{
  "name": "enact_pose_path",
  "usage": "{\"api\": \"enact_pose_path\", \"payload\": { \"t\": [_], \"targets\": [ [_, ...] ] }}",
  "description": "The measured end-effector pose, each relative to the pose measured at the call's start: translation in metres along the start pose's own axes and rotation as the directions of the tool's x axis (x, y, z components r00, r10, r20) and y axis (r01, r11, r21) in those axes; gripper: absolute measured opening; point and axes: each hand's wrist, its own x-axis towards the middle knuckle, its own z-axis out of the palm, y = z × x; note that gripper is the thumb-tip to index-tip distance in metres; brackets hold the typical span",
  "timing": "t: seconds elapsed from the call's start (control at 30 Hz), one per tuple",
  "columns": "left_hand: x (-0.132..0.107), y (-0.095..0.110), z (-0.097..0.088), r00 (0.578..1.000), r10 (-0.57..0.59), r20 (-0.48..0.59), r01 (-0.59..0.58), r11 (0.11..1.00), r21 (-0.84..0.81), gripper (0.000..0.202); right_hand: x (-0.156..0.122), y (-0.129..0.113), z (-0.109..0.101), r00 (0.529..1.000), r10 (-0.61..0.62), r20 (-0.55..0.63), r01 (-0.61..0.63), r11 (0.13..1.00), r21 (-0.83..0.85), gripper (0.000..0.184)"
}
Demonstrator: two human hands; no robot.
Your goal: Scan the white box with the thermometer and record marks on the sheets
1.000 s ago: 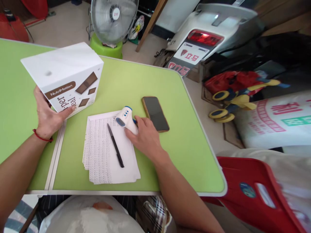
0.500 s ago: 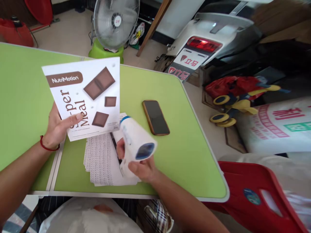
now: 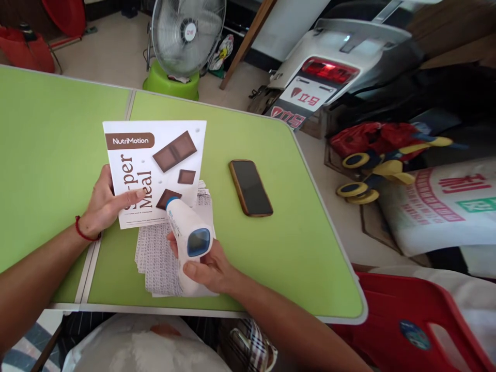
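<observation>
My left hand [image 3: 110, 201] grips a white box [image 3: 170, 181] by its left edge, thumb across the front. Brown lettering reads NutriMotion and Meal, beside pictures of chocolate pieces. In my right hand [image 3: 209, 266] is a white and blue infrared thermometer [image 3: 188, 227], held by its handle. Its blue nose end points at the lower right of the box and overlaps it in view; whether they touch I cannot tell. Its screen faces me. Under both hands lies a stack of papers [image 3: 155, 263] covered in small writing, partly hidden.
A phone in a brown case [image 3: 251, 187] lies on the green table [image 3: 302, 248] right of the papers. Beyond the table stand a fan [image 3: 189, 36] on a green stool and a white scooter [image 3: 325, 67]. A red chair [image 3: 411, 310] stands at the near right.
The box has moved right and lower, toward the papers. The thermometer has shifted left and turned, so that its nose now overlaps the box and its screen faces me more.
</observation>
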Motion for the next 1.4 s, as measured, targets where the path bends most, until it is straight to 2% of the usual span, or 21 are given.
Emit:
{"api": "enact_pose_path", "payload": {
  "t": [0.1, 0.27, 0.67, 1.0, 1.4],
  "targets": [
    [0.0007, 0.0043, 0.0023, 0.998, -0.054, -0.026, 0.054, 0.999, -0.004, 0.055, 0.0037, 0.0016, 0.0014, 1.000, 0.001, -0.007, -0.001, 1.000, 0.004, 0.046],
    [0.0009, 0.0081, 0.0023, 1.000, -0.004, 0.004, 0.004, 0.999, 0.049, 0.052, 0.0082, 0.0034, 0.0024, 1.000, -0.026, -0.013, 0.026, 1.000, 0.007, 0.042],
    [0.0010, 0.0062, 0.0002, 0.999, -0.030, 0.019, 0.029, 0.997, 0.074, 0.055, 0.0067, 0.0041, 0.0043, 0.998, -0.059, -0.008, 0.059, 0.998, -0.009, 0.034],
    [0.0001, 0.0077, 0.0009, 0.998, -0.062, 0.012, 0.061, 0.996, 0.058, 0.057, 0.0062, 0.0047, 0.0027, 1.000, -0.029, 0.000, 0.029, 0.999, -0.026, 0.038],
    [0.0014, 0.0081, 0.0004, 0.999, -0.043, 0.033, 0.041, 0.998, 0.051, 0.058, 0.0078, 0.0051, 0.0023, 0.999, -0.048, 0.010, 0.049, 0.999, -0.013, 0.037]
  ]
}}
